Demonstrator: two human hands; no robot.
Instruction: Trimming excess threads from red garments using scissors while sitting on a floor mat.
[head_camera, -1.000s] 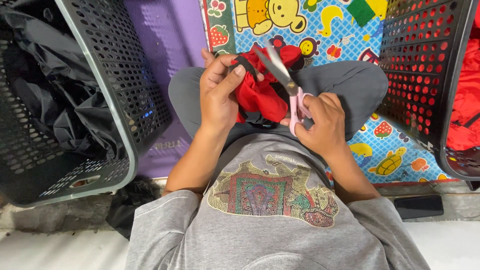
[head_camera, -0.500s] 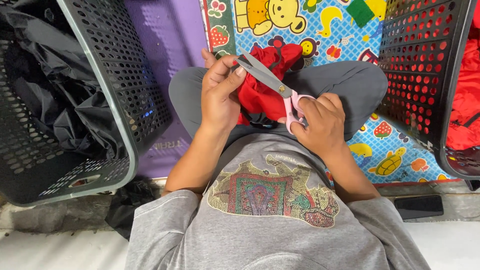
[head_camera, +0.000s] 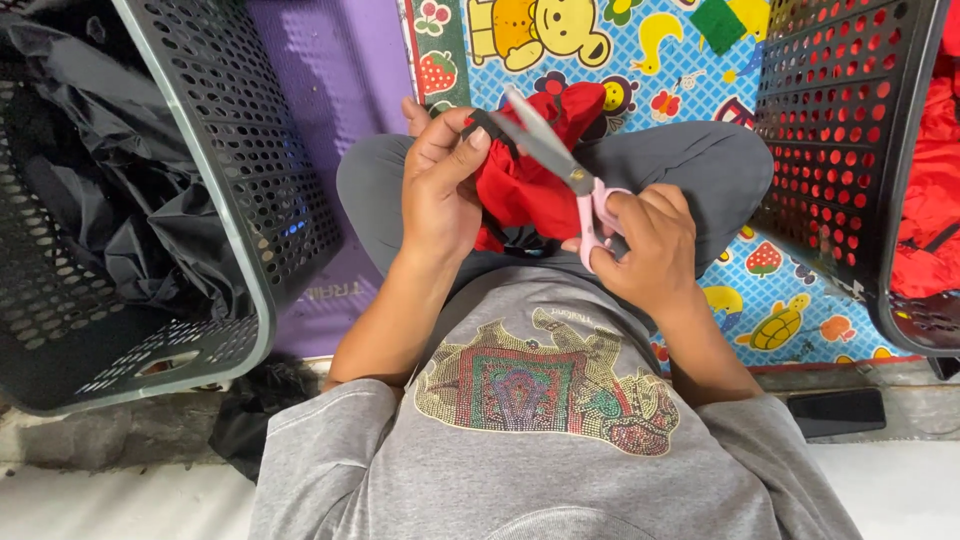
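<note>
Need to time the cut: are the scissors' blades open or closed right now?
Closed, or nearly: the scissors show a single grey blade line, with no visible gap, over the red fabric.

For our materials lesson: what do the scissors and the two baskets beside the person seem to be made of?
Scissors: grey blades with a dull sheen, likely metal; pink handles look like smooth plastic. Left basket and right basket: stiff dark walls with moulded rows of holes, probably matte plastic.

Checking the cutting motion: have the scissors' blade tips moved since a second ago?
Yes. The scissors have swung left: their blade tips, earlier over the red cloth, now reach toward the left hand, while the right hand grips the pink handles.
</note>
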